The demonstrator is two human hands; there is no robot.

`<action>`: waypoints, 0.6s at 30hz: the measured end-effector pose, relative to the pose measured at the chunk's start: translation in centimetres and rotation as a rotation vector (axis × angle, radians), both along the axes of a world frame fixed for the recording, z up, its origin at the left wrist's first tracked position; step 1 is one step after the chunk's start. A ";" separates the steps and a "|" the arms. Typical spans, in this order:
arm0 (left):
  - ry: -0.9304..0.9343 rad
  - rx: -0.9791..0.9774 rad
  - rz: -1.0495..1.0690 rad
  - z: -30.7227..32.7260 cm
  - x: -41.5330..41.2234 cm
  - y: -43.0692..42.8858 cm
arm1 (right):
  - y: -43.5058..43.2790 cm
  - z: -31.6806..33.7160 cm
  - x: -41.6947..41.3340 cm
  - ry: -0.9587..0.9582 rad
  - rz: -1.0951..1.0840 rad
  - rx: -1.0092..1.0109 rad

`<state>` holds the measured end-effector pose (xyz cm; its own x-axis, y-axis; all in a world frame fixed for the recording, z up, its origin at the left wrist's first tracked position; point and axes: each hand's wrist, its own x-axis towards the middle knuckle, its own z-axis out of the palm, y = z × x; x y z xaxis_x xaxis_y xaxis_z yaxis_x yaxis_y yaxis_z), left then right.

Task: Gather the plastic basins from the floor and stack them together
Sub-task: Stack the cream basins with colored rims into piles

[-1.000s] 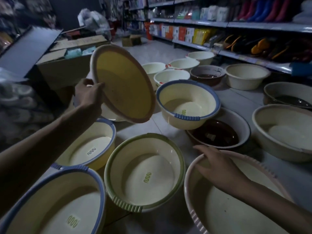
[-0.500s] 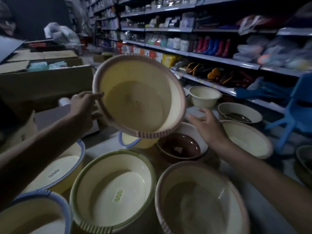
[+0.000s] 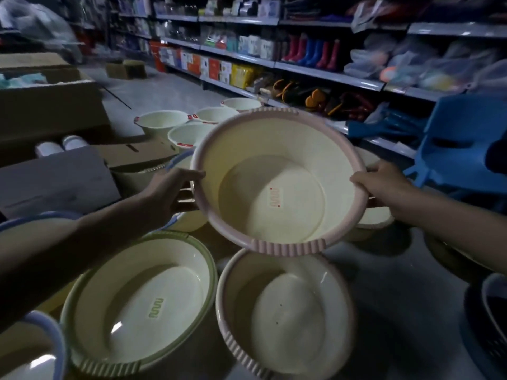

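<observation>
- The left grip (image 3: 170, 193) and right grip (image 3: 384, 185) clasp opposite rims of the pink-rimmed basin (image 3: 274, 187), held above a matching floor basin (image 3: 285, 311).
- Best lowered level and centred, so it nests.

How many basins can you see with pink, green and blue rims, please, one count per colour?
Pink rim: 2 (held pink basin, floor pink basin)
Green rim: 1 (green basin)
Blue rim: 3 (bottom-left blue basin, far-left blue basin, middle blue basin behind the left hand)
Total: 6
</observation>
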<state>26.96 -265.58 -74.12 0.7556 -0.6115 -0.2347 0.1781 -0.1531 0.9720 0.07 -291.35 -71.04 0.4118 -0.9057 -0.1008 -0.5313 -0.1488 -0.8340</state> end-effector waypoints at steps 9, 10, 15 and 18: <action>-0.328 0.427 -0.104 -10.3 -5.6 -0.4 | -0.7 -10.8 -6.9 0.157 0.048 0.113; -0.378 0.488 -0.137 -11.3 -6.0 0.0 | -0.5 -12.0 -7.5 0.178 0.061 0.129; -0.580 0.793 -0.289 -15.4 -8.4 2.8 | -0.7 -18.2 -9.5 0.326 0.126 0.077; -0.674 0.891 -0.310 -17.4 -9.8 4.3 | -0.8 -20.6 -9.5 0.413 0.204 -0.032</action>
